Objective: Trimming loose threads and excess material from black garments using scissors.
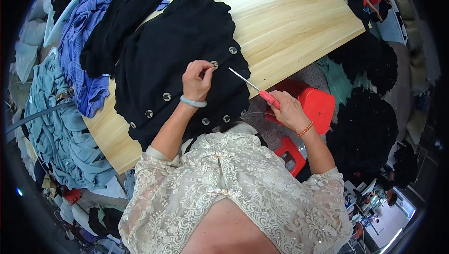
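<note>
A black knit garment (173,39) with round, shiny buttons lies spread over the table's near edge in front of me. My left hand (196,78), a pale bangle on its wrist, is closed in a pinch at the edge of one button (214,65) on the garment's right part. My right hand (287,109) grips the red handle of a tool with a slim metal shaft (244,79); whether it is a screwdriver or a soldering iron I cannot tell. Its tip points up and left, just right of that button. Another button (167,97) shows left of my left wrist.
The wooden table (290,20) reaches away to the right. More black garments (124,15), a blue garment (86,48) and a grey-green heap (56,123) lie at the left. A red stool (318,109) stands at the right, beside black piles (365,132) on the floor.
</note>
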Action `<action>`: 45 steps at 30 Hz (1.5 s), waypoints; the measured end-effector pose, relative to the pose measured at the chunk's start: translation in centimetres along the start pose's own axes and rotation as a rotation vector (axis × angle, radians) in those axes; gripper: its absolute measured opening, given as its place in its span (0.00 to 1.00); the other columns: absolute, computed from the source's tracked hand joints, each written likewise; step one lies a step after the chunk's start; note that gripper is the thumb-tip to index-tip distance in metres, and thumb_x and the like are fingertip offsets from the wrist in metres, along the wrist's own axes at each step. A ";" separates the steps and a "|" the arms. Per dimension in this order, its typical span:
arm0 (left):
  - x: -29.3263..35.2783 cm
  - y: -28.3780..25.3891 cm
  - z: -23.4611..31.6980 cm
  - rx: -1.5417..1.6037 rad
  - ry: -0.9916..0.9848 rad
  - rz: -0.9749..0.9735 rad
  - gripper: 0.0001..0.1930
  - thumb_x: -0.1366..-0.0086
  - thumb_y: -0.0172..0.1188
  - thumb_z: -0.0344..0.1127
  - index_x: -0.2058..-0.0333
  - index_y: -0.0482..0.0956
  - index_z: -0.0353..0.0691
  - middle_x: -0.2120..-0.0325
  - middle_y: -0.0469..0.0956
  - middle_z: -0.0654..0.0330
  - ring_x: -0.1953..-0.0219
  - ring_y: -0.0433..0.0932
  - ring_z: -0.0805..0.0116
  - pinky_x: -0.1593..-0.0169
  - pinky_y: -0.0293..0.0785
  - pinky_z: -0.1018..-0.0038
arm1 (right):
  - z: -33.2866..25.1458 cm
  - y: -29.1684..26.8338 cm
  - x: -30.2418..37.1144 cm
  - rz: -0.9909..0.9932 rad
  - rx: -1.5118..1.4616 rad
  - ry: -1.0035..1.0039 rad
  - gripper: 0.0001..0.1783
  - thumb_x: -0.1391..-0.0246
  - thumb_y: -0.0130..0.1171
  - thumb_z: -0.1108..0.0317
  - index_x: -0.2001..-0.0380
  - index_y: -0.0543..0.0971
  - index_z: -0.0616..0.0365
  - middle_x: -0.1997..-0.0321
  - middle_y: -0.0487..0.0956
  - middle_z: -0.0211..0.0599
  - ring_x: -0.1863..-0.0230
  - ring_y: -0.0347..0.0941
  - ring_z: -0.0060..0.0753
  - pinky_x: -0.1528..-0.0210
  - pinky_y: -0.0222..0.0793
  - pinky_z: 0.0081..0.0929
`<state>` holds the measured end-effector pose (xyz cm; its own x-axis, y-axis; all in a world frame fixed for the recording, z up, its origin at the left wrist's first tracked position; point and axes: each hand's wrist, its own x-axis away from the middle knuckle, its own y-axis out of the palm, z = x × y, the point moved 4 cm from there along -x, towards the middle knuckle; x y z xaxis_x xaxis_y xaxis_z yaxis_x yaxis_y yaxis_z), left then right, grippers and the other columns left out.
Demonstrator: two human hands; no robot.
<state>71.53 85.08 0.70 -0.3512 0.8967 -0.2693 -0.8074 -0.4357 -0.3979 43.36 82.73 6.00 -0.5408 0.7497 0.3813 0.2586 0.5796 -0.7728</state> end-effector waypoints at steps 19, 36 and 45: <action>-1.9 2.5 -2.5 -0.356 -0.036 -0.504 0.09 0.49 0.65 0.25 0.68 0.77 0.37 0.67 0.75 0.53 0.59 0.75 0.52 0.56 0.74 0.60 | -1.4 -1.4 -2.0 -0.115 0.152 -0.002 0.12 0.44 0.59 0.59 0.63 0.78 0.54 0.72 0.79 0.52 0.64 0.78 0.58 0.60 0.72 0.50; -5.3 11.2 -2.0 -0.715 -0.014 -0.696 0.10 0.55 0.63 0.27 0.70 0.82 0.39 0.65 0.80 0.49 0.60 0.80 0.51 0.55 0.78 0.61 | 1.8 -2.4 -1.5 -0.049 0.162 0.122 0.12 0.42 0.57 0.58 0.61 0.77 0.54 0.69 0.80 0.52 0.62 0.76 0.59 0.59 0.71 0.52; -4.7 10.6 -3.5 -0.164 -0.189 -0.624 0.08 0.53 0.61 0.25 0.71 0.79 0.41 0.76 0.80 0.54 0.66 0.80 0.52 0.62 0.75 0.59 | -0.1 -3.1 -3.5 -0.117 0.122 0.077 0.14 0.45 0.60 0.57 0.64 0.79 0.58 0.69 0.80 0.55 0.62 0.76 0.62 0.59 0.70 0.53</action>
<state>66.30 75.95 -5.30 0.0688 0.9761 0.2063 -0.8090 0.1756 -0.5609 44.50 78.37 7.08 -0.4973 0.7043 0.5066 0.0956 0.6249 -0.7749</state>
